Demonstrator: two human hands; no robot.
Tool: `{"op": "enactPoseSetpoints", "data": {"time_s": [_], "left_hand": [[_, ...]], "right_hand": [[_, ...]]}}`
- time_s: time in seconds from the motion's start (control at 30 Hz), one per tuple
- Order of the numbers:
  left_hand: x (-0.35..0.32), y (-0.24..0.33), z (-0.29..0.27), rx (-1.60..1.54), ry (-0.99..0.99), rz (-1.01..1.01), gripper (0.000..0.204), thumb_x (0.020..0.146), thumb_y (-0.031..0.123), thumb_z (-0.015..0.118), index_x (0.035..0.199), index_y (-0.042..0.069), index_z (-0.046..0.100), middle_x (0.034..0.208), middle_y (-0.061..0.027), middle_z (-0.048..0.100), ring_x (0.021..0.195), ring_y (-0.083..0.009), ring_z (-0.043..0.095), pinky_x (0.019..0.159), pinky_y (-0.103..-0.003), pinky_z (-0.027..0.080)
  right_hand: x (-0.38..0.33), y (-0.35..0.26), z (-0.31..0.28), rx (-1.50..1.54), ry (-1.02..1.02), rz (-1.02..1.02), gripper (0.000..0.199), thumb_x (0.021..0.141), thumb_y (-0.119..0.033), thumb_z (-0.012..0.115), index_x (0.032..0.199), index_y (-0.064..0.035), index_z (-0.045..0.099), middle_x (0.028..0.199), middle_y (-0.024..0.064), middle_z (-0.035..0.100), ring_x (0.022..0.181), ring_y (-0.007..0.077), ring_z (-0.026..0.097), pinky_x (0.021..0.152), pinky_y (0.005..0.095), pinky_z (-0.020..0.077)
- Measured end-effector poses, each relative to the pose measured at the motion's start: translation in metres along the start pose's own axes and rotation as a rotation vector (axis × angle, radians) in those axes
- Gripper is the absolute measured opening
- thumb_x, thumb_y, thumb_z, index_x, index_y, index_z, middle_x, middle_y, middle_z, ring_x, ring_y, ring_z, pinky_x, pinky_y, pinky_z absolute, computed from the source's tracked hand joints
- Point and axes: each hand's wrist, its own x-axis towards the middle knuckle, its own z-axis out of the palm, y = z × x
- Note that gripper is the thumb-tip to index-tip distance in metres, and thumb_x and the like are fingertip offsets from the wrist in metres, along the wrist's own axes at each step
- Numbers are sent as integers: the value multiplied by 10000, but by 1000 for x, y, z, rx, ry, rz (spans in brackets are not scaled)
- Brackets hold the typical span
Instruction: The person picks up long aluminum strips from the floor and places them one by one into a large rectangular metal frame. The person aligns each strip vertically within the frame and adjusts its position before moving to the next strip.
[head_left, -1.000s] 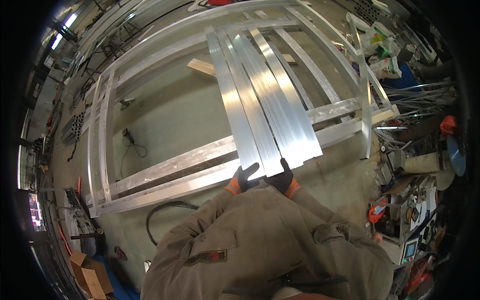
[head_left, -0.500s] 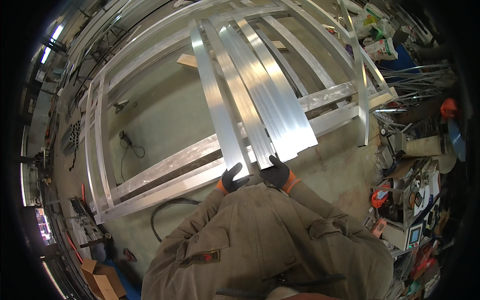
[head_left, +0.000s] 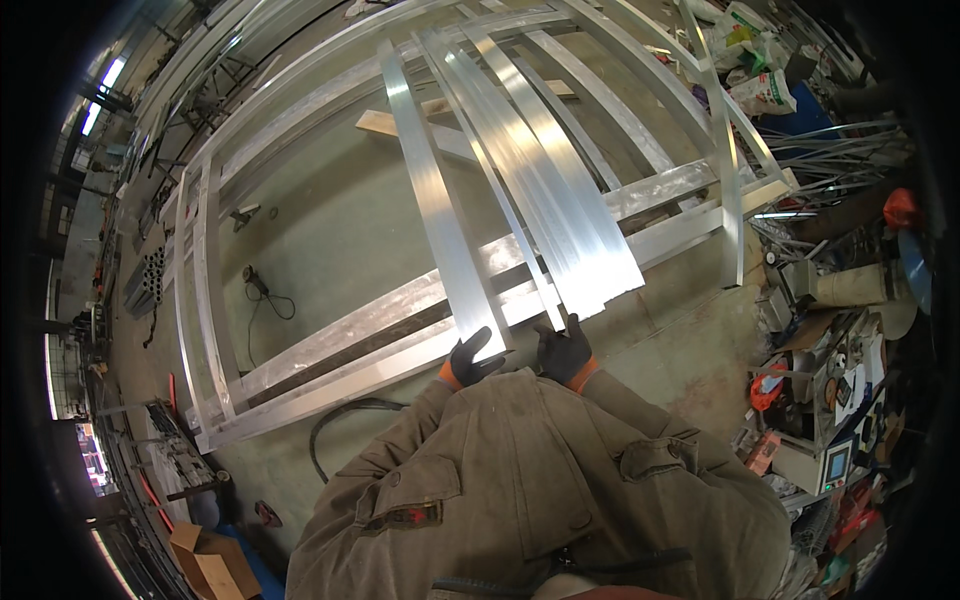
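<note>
My left hand (head_left: pixel 476 360), in a dark glove with an orange cuff, grips the near end of a long flat aluminium profile (head_left: pixel 432 205), thumb on top. My right hand (head_left: pixel 565 354), gloved likewise, holds the near end of a second aluminium profile (head_left: pixel 515 222). This one shows only a narrow face, as if tipped on its edge. Close along its right side lie wider ribbed aluminium profiles (head_left: pixel 575 225), side by side. All of them rest across the rails of a large metal frame (head_left: pixel 385 372). The fingers' undersides are hidden.
A wooden block (head_left: pixel 377 122) lies beneath the profiles. On the floor inside the frame is a corded power tool (head_left: pixel 254 277). A black hose (head_left: pixel 345 412) runs near my left arm. A cluttered cart (head_left: pixel 815 400) stands at right, an open cardboard box (head_left: pixel 215 562) at lower left.
The profile in my right hand was lying flat between the others; it has tipped up and shifted right, against the ribbed ones. My right hand moved right with it. The gap between my hands widened.
</note>
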Motion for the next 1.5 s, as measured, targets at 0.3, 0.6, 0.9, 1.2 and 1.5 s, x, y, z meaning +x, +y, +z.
{"op": "enactPoseSetpoints", "data": {"time_s": [0.3, 0.6, 0.9, 1.2, 1.5], "left_hand": [[2, -1, -12, -67, -74, -37, 503, 1043, 458, 739, 1403, 114, 665, 1259, -117, 745, 1127, -284, 716, 1007, -452, 600], [3, 5, -9, 319, -193, 296, 472, 1018, 294, 788, 1416, 74, 661, 1367, -129, 708, 1234, -315, 684, 1079, -452, 559], [13, 1, -32, 1143, -175, 816, 611, 891, 139, 906, 1433, 23, 647, 1402, -186, 688, 1328, -378, 645, 1057, -466, 567], [-36, 22, -17, -481, -372, -444, 663, 1041, 444, 741, 1504, -1, 570, 1463, -203, 638, 1385, -357, 606, 1218, -514, 474], [-31, 11, -50, -472, -405, 48, 666, 1107, 586, 537, 1543, 82, 556, 1509, -139, 620, 1410, -340, 572, 1259, -589, 388]], "right_hand": [[-19, -3, 19, 433, -141, 39, 733, 1058, -582, 645, 1505, -9, 546, 1435, 200, 632, 1318, 318, 619, 1128, 452, 497], [32, 40, 76, -1553, 33, 66, 538, 1055, -461, 645, 1347, -9, 652, 1226, 222, 696, 1086, 342, 686, 918, 464, 562], [28, 18, 162, -1955, -124, 160, 565, 1064, -452, 621, 1360, 29, 621, 1164, 171, 730, 1049, 244, 705, 875, 403, 560], [9, 15, 149, 170, -228, 748, 820, 1109, -641, 487, 1647, -26, 420, 1571, 218, 555, 1437, 371, 542, 1245, 483, 407], [12, 40, 41, -1273, -322, 138, 578, 1122, -476, 561, 1511, -48, 548, 1456, 142, 649, 1280, 353, 639, 1116, 514, 505]]}}
